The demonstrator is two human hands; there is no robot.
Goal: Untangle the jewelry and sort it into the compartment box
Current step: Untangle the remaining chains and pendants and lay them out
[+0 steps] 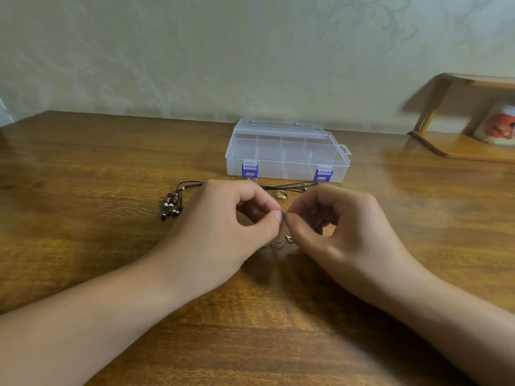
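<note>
Both forearms enter from the bottom corners and converge toward centre, bare to the frame edge. Left hand (223, 221): back of hand up, fingers curled, thumb and index fingertip pressed together in a pinch at the midline. Right hand (342, 227): mirrored pose, fingers curled, thumb and index pinching just beside the left pinch; the two pinches nearly touch. Remaining fingers of both hands tucked under the palms. Wrists low, near the table (83, 190).
</note>
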